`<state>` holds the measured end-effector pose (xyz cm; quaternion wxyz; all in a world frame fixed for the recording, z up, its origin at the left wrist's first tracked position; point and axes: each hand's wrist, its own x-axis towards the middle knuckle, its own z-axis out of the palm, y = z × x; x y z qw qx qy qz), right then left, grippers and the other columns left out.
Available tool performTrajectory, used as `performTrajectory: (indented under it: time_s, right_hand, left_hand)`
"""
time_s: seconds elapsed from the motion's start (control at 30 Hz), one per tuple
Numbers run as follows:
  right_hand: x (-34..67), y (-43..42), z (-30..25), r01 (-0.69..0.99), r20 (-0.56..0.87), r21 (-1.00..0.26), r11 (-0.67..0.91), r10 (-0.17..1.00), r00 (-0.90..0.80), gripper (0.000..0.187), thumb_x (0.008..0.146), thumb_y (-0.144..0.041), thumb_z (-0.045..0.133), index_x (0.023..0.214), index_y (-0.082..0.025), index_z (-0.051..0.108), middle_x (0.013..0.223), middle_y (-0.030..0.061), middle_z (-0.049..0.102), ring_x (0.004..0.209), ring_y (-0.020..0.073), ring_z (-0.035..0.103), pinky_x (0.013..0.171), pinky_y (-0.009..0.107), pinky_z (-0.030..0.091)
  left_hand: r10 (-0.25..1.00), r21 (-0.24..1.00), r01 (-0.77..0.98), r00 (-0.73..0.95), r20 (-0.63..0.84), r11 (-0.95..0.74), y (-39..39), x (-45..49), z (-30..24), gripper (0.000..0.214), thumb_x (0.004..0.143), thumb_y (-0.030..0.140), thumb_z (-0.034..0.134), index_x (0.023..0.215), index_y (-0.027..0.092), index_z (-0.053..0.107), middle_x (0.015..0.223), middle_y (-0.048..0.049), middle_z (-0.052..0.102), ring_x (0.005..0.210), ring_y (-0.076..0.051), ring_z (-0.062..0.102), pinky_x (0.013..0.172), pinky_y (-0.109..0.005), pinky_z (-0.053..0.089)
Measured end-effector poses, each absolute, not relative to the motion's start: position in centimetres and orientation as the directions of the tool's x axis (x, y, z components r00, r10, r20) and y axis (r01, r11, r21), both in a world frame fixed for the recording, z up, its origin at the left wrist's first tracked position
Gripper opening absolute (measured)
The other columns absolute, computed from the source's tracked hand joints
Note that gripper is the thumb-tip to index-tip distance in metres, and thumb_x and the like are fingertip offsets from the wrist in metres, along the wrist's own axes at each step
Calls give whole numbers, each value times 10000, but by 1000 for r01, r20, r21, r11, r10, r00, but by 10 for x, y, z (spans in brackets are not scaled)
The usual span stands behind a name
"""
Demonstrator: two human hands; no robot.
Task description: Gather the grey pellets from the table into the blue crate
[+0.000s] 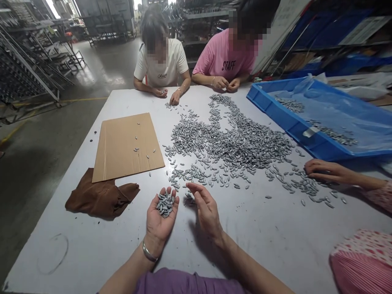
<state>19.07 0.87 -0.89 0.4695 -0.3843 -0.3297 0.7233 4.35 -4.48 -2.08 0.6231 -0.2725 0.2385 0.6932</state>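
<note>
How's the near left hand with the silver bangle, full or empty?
Fairly full: small grey spindle-shaped pieces are heaped on the upturned left hand, leaving its lower palm bare.

Smooth metallic-looking pieces (254,147), dull sheen, bangle (148,252) polished metal, board (122,143) matt cardboard, rag (94,198) matt cloth, bin (281,118) smooth plastic, liner (343,104) glossy film

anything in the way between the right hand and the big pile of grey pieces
Nothing visible blocks it: between the right hand and the big pile there are only white tabletop and scattered loose pieces. The cardboard lies well left of that path.
</note>
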Motion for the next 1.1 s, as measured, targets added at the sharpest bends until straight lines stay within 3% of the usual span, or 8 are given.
performTrajectory:
  time_s: [0.1, 0.27, 0.5, 0.67, 0.73, 0.87, 0.97, 1.1]
  right_hand:
    - [193, 11, -8, -302, -135, -935, -185, 974, -179, 217, 865, -314, 746, 1069, -241, 758, 1175, 74, 705, 1158, 227, 590, 1035, 347, 461]
    - [197, 16, -11, -195, -123, -967, -162, 972, -199, 203, 846, -306, 752, 1040, -244, 763, 1015, 53, 709, 873, 204, 604, 852, 345, 506]
    - [209, 33, -19, 56, 42, -996, 63, 948, -316, 117, 808, -299, 767, 923, -279, 777, 990, 75, 702, 1000, 280, 594, 1052, 463, 424]
    - [196, 45, -22, 68, 172, -965, 253, 807, -566, 123, 858, -313, 733, 972, -273, 757, 1072, 103, 704, 1062, 296, 590, 1096, 529, 394]
    - [184, 53, -23, 132, 255, -895, 425, 734, -629, 124, 907, -296, 665, 1003, -260, 734, 1127, 117, 689, 1085, 292, 592, 1081, 530, 412]
    - [157, 75, -23, 324, 338, -604, 728, 602, -723, 175, 931, -205, 570, 1081, -192, 661, 1256, 167, 626, 1174, 303, 556, 1045, 517, 453]
    - [135, 89, -22, 392, 305, -422, 817, 536, -787, 172, 928, -170, 565, 1085, -152, 632, 1267, 174, 619, 1175, 287, 554, 1050, 465, 454]
    - [100, 99, -26, 309, 293, -330, 892, 408, -865, 192, 947, -133, 532, 1120, -133, 616, 1230, 152, 643, 1098, 233, 593, 998, 366, 467]
  left_hand:
    - [724, 9, -993, -90, -684, -116, -43, 41, -20, 220, 976, 162, 531, 1070, 155, 729, 1152, -127, 755, 1202, -282, 669, 988, -469, 570]
    - [692, 77, -987, -152, -706, -138, -38, 31, -13, 223, 986, 173, 514, 1056, 156, 725, 1088, -119, 759, 1081, -253, 716, 927, -439, 590]
    - [699, 240, -952, -302, -648, -189, -35, 2, -10, 240, 975, 146, 498, 1032, 178, 728, 1040, -90, 748, 930, -193, 717, 789, -335, 584]
    - [687, 213, -941, -337, -644, -262, -34, -12, -7, 277, 1003, 207, 459, 861, 165, 693, 924, -82, 708, 801, -169, 664, 668, -287, 544]
    - [687, 200, -941, -337, -643, -274, -34, -14, -5, 284, 1008, 218, 451, 846, 160, 678, 902, -78, 690, 762, -162, 638, 624, -271, 521]
    - [682, 187, -943, -328, -654, -274, -34, -13, -5, 245, 998, 205, 469, 865, 150, 667, 895, -78, 675, 747, -162, 618, 606, -269, 510]
    - [669, 168, -946, -316, -673, -279, -33, -12, -6, 233, 995, 198, 477, 870, 143, 665, 895, -83, 675, 745, -167, 613, 595, -267, 503]
    - [647, 168, -945, -315, -694, -281, -33, -12, -6, 220, 987, 188, 490, 859, 143, 663, 885, -86, 678, 735, -171, 616, 579, -268, 500]
